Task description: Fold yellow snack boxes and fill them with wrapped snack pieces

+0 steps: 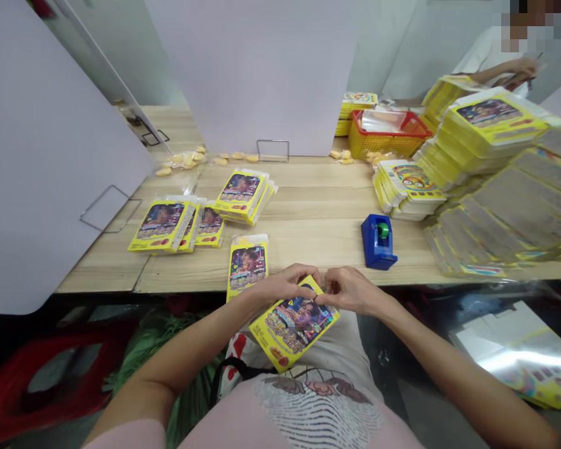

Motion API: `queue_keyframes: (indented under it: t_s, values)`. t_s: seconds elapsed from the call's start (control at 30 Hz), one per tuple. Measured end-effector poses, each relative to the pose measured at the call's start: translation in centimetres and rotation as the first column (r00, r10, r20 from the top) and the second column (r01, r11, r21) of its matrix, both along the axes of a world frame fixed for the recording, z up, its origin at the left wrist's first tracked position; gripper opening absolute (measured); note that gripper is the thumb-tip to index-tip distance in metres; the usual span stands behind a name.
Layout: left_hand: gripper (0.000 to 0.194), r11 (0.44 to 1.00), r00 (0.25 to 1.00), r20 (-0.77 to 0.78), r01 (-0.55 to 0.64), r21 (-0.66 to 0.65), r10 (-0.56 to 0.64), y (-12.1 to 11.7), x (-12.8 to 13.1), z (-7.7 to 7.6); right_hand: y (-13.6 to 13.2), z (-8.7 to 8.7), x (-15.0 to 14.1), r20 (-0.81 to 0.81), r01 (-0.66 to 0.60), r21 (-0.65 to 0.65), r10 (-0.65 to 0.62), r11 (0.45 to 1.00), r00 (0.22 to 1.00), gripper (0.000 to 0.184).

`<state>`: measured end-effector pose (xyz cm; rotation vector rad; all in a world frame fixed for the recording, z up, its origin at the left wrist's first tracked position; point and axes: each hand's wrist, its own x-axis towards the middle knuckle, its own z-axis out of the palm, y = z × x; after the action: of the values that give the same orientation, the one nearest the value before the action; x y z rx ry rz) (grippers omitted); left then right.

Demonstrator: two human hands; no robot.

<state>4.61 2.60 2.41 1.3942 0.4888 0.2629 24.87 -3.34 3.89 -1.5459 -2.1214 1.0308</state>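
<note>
A: What's in the grips?

B: Both clenched on one yellow printed packet (293,327). Left grip (280,284) and right grip (350,290) pinch its upper edge, close together. We hold it just off the desk (308,212) edge, above our pink top (318,405), tilted.

A: What's nearest?

B: A second packet (247,268) lies on the desk, just beside the left grip. A blue tape dispenser (378,242) sits further right, apart from the hands.

A: Rest of the desk?

B: We see packet piles (168,227) on the left and tall yellow stacks (505,187) on the right. A yellow basket (383,142) with a red rim sits at the back. A co-worker's hand (523,67) is beyond the stacks, top right. We can't tell what it holds.
</note>
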Motion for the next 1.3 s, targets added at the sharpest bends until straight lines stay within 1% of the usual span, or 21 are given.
queue_keyframes:
  t_s: [0.07,0.13,0.27,0.33,0.4,0.47,0.53,0.57,0.63,0.73,0.8,0.87,0.9,0.93,0.97,1.0,1.03,1.13,1.2,1.27,1.3]
  values:
    - [0.032,1.000,1.000,0.019,-0.019,-0.011,0.020,-0.2,-0.4,0.2,-0.3,-0.4,-0.1,-0.165,0.051,-0.085,-0.065,0.995,0.984,0.034]
    - [0.032,1.000,0.999,0.032,-0.017,-0.008,0.017,-0.3,-0.8,0.8,-0.4,-1.0,-0.1,-0.388,0.008,-0.277,-0.120,0.961,0.914,0.039]
    - [0.035,0.999,0.999,0.053,0.012,0.043,-0.014,-0.5,-1.3,2.0,-0.4,-2.7,-0.3,-0.656,-0.247,-0.612,-0.307,0.751,0.690,0.051]
    - [0.035,0.998,0.998,0.056,0.019,0.058,-0.022,-0.6,-1.5,2.3,-0.4,-3.7,-0.7,-0.686,-0.317,-0.678,-0.415,0.663,0.598,0.054]
    - [0.034,0.998,0.998,0.066,0.016,0.054,-0.019,-0.8,-1.7,2.3,-0.6,-4.5,-1.2,-0.686,-0.337,-0.710,-0.499,0.619,0.529,0.055]
    - [0.032,0.999,0.995,0.093,-0.035,0.028,0.032,-1.0,-1.9,2.2,-0.8,-4.8,-1.6,-0.678,-0.288,-0.720,-0.553,0.631,0.485,0.052]
    - [0.032,0.984,0.976,0.129,-0.176,-0.018,0.177,-1.2,-1.9,1.9,-1.1,-4.6,-2.1,-0.690,-0.194,-0.703,-0.590,0.685,0.419,0.053]
    - [0.033,0.955,0.943,0.150,-0.292,-0.043,0.296,-1.3,-1.8,1.8,-1.4,-4.4,-2.4,-0.712,-0.143,-0.675,-0.590,0.723,0.381,0.055]
    - [0.035,0.841,0.820,0.191,-0.535,-0.080,0.540,-1.3,-1.5,1.6,-1.8,-3.9,-3.0,-0.764,-0.038,-0.594,-0.550,0.803,0.337,0.059]
    - [0.043,0.679,0.661,0.229,-0.734,0.001,0.715,-0.8,-1.8,1.5,-1.2,-3.3,-3.1,-0.762,0.118,-0.500,-0.500,0.858,0.411,0.046]
    - [0.050,0.560,0.597,0.220,-0.801,0.211,0.771,-0.3,-3.0,1.3,1.1,-2.8,-2.3,-0.717,0.241,-0.398,-0.464,0.885,0.520,0.035]
    - [0.048,0.329,0.460,0.188,-0.815,0.477,0.868,0.1,-5.3,0.6,5.0,-2.3,-0.8,-0.600,0.377,-0.139,-0.381,0.916,0.703,0.032]
    - [0.046,0.208,0.370,0.166,-0.778,0.593,0.914,0.3,-6.7,-0.1,7.3,-2.2,0.0,-0.480,0.426,0.049,-0.353,0.903,0.803,0.031]
    - [0.045,0.118,0.283,0.134,-0.719,0.684,0.950,0.5,-8.1,-0.9,9.7,-2.2,0.8,-0.323,0.443,0.242,-0.359,0.863,0.876,0.030]
    - [0.045,0.077,0.215,0.088,-0.654,0.752,0.973,0.7,-9.5,-1.8,11.9,-2.3,1.4,-0.156,0.415,0.398,-0.385,0.818,0.909,0.027]
    - [0.045,0.078,0.168,0.029,-0.596,0.799,0.985,1.0,-10.7,-2.7,13.9,-2.6,1.8,0.001,0.356,0.506,-0.413,0.786,0.911,0.023]
    - [0.045,0.115,0.144,-0.042,-0.548,0.829,0.989,1.2,-11.7,-3.6,15.4,-3.1,1.8,0.137,0.289,0.567,-0.434,0.772,0.890,0.019]
    - [0.032,0.264,0.151,-0.218,-0.474,0.840,0.964,1.8,-13.0,-5.7,16.8,-5.0,-0.2,0.333,0.162,0.598,-0.427,0.785,0.841,0.021]
    - [0.022,0.291,0.187,-0.228,-0.489,0.822,0.956,1.9,-12.8,-6.3,15.5,-6.4,-3.2,0.243,0.190,0.581,-0.391,0.792,0.887,0.025]
    - [0.014,0.290,0.249,-0.172,-0.581,0.761,0.953,1.6,-12.2,-6.5,13.1,-7.7,-6.6,0.016,0.251,0.442,-0.288,0.861,0.958,0.030]
    - [0.011,0.299,0.288,-0.138,-0.652,0.697,0.948,1.3,-11.9,-6.4,11.9,-8.3,-8.2,-0.125,0.257,0.312,-0.228,0.915,0.966,0.034]
